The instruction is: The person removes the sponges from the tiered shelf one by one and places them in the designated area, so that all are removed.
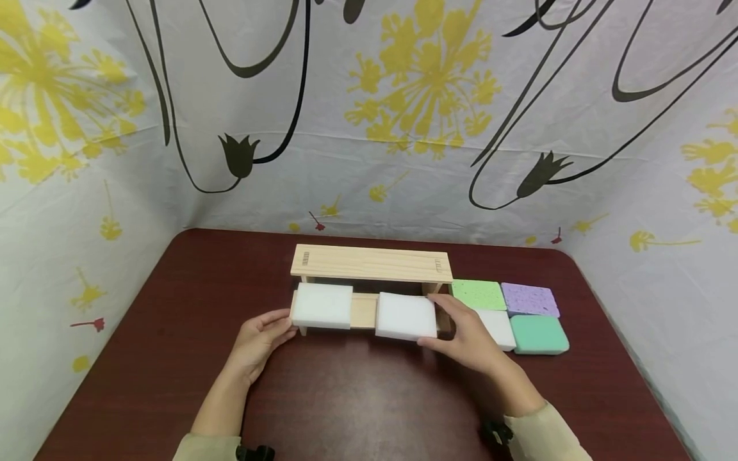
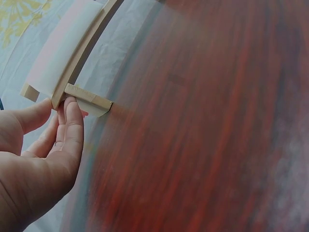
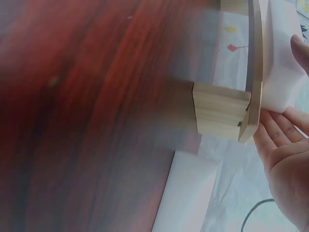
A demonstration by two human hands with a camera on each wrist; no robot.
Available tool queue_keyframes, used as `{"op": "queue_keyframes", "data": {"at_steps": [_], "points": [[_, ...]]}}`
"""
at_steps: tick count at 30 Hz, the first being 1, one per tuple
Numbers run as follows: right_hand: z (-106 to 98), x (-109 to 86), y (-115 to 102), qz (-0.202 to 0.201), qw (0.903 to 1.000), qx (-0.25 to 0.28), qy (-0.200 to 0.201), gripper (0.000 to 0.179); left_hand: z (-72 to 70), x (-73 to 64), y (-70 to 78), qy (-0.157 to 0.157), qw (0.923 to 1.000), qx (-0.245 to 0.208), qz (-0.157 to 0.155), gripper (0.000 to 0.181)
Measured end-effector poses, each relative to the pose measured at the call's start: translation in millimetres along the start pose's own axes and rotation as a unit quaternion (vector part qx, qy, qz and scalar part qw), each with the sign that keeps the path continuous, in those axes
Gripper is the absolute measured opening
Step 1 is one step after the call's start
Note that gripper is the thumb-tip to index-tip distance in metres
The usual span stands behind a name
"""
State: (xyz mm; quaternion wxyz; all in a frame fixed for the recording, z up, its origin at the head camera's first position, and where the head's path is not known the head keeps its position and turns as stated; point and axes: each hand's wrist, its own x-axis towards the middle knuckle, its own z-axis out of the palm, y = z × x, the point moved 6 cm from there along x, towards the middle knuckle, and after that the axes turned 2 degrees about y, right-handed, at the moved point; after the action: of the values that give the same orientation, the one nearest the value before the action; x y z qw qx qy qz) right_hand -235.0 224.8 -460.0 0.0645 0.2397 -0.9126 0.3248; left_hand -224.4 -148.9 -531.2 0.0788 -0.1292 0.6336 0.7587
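The left hand (image 1: pixel 262 342) pinches the left end of the front wooden stand (image 1: pixel 363 310); the right hand (image 1: pixel 469 336) grips the right white block (image 1: pixel 406 316), which sits on that stand. The left white block (image 1: pixel 323 306) rests beside it. Just behind is a rear wooden stand (image 1: pixel 371 262); rightward, four pads (image 1: pixel 539 335). The dark red table (image 1: pixel 357 403) stretches leftward and nearward; flowered cloth (image 1: pixel 277 211) rises past its far edge.

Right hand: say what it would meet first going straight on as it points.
The right hand would first meet the white block in its grip; beyond, probably the rear wooden stand, though depth is unclear.
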Motion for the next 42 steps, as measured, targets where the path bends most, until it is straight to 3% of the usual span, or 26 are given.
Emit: {"op": "queue_keyframes", "data": {"at_steps": [12,42], "points": [[-15.3,-21.8,11.5,0.007,0.9996,-0.016,0.022,0.083,-0.7,0.8,-1.4,-0.001,1.0,-0.006,0.001,0.041],[-38.0,-47.5,29.8,0.001,0.9986,-0.032,0.043,0.078,-0.6,0.0,-0.1,-0.003,1.0,-0.004,-0.002,0.041]]}}
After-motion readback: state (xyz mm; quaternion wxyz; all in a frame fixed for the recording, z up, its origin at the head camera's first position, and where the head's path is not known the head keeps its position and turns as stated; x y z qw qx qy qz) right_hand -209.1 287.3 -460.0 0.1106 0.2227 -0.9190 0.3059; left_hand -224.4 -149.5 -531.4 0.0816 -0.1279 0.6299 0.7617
